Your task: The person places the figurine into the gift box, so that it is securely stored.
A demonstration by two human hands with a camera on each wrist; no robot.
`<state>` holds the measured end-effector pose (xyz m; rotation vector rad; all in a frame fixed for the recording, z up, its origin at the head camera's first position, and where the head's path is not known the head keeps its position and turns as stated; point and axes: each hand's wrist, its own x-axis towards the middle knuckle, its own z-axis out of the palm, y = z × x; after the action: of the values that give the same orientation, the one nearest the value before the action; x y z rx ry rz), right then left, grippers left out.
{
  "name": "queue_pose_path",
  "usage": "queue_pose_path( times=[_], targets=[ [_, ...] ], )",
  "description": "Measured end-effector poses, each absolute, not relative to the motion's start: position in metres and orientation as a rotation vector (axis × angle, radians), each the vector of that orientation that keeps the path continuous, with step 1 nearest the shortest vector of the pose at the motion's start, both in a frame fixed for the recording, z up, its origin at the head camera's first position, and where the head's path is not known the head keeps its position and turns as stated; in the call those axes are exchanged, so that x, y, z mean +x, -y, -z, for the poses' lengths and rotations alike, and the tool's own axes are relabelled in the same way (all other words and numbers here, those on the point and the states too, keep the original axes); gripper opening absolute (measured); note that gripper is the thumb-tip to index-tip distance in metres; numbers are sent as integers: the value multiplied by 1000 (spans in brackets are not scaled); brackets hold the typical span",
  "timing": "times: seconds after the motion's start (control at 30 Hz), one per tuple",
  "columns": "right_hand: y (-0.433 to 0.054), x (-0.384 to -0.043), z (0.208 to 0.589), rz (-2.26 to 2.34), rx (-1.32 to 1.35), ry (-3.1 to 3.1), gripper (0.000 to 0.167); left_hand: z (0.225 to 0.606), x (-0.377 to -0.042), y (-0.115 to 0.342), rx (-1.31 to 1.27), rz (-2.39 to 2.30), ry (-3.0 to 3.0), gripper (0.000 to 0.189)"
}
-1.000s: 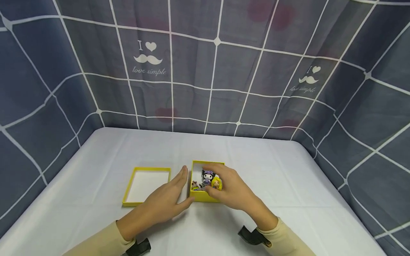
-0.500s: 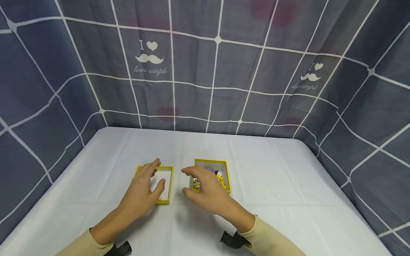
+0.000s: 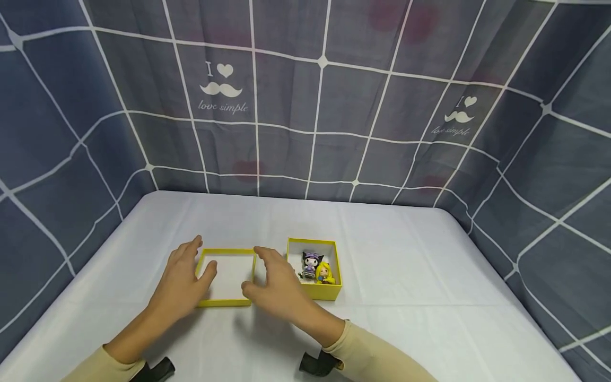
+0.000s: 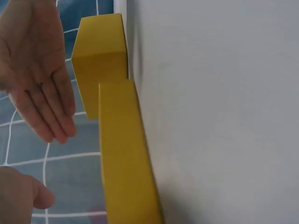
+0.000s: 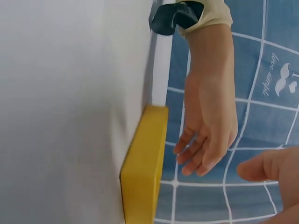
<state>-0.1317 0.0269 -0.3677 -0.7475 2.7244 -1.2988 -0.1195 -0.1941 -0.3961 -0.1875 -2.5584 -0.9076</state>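
Observation:
In the head view my left hand [image 3: 176, 286] is held over the left edge of a shallow yellow box lid [image 3: 224, 303], which lies with its white inside facing up. My right hand [image 3: 281, 289] hovers at the lid's right edge, thumb and fingers spread apart. Both hands hold nothing. To the right stands the deeper yellow box [image 3: 321, 292], partly behind my right hand. Inside it are a purple-and-black figurine [image 3: 311, 264] and a yellow-haired figurine [image 3: 325, 272]. The left wrist view shows the right palm [image 4: 37, 65] beyond the lid's side [image 4: 124, 154].
A white cloth [image 3: 406, 254] covers the table. Dark grey-blue curtains [image 3: 286, 106] with white grid lines hang behind and along both sides. Each wrist carries a black strap piece, such as the right one [image 3: 317, 364].
My right hand has left the figurine box and moved left to the lid. The left hand has moved left, from beside the box to the lid's left edge. Box and lid stay put.

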Motion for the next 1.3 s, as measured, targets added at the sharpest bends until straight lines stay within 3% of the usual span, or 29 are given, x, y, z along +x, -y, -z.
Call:
queue_pose_path(
  times=[0.23,0.4,0.5,0.73,0.83,1.03,1.3],
  targets=[
    [-7,-127,378,1397,-567,-2643,85,397,-118,202,-92,930,2687,54],
    [-1,-125,388,1406,-436,-2633,96,400,-118,200,-135,938,2711,27],
    [1,-123,393,1383,-414,-2597,91,401,-117,199,-127,915,2720,18],
    [3,-117,396,1418,-420,-2495,68,401,-116,198,-78,915,2748,22],
    [3,-117,394,1470,-391,-2452,70,400,-115,198,-42,951,2748,24],
    [-2,-117,384,1554,-360,-2409,84,389,-112,193,20,1052,2685,44],
    [-14,-117,365,1763,-483,-2286,79,365,-107,185,12,1199,2569,49]
  ],
)
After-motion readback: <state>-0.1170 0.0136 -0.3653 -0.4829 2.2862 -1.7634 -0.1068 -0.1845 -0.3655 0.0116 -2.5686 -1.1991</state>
